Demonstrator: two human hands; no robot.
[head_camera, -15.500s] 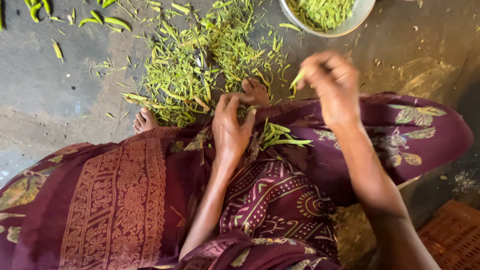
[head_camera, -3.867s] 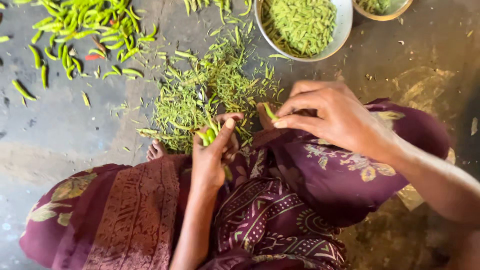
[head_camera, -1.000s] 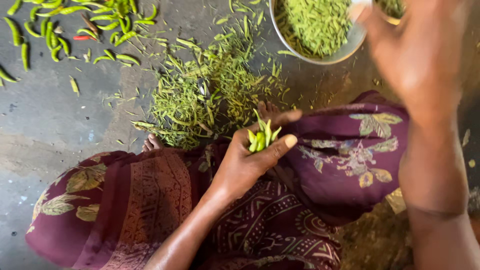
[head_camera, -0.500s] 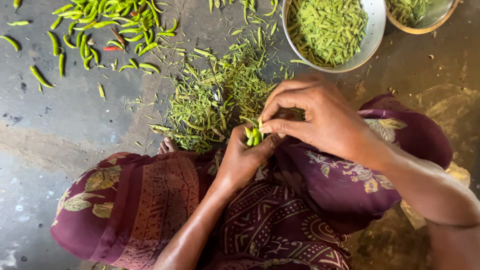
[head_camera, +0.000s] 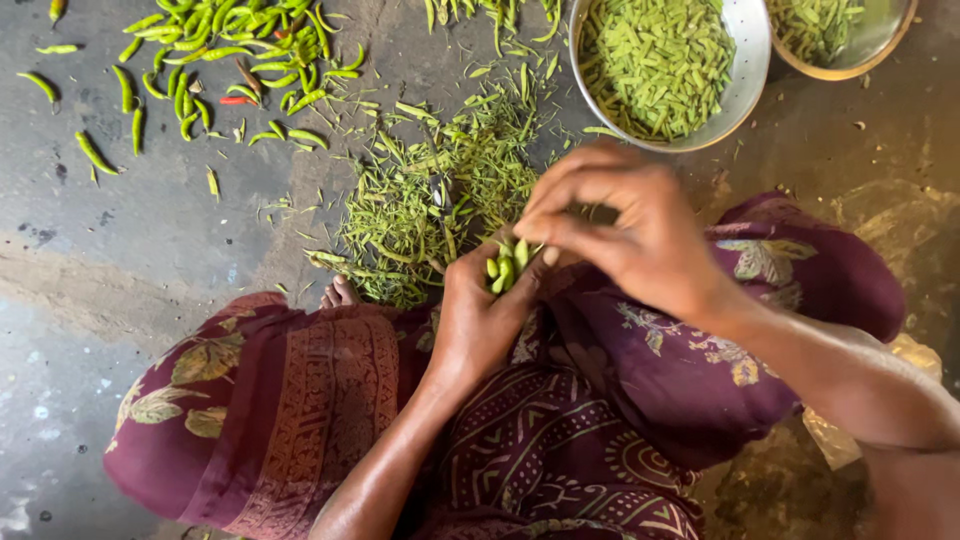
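My left hand (head_camera: 480, 320) grips a small bunch of green chilies (head_camera: 505, 268), their ends sticking up above my lap. My right hand (head_camera: 625, 230) is over the bunch, with thumb and fingertips pinching at the top of one chili. Beyond my hands, a heap of thin green stems and trimmings (head_camera: 440, 195) lies on the floor. A metal bowl (head_camera: 752, 75) of trimmed green chilies stands at the top right.
Whole green chilies (head_camera: 215, 45), with a red one among them, are scattered at the top left on the grey concrete floor (head_camera: 110, 260). A second bowl (head_camera: 885, 45) with greens is at the top right corner. My maroon patterned cloth (head_camera: 300, 400) covers my knees.
One second ago my right hand was up by the metal bowl; it has come back down onto the bunch in my left hand and now pinches a chili.
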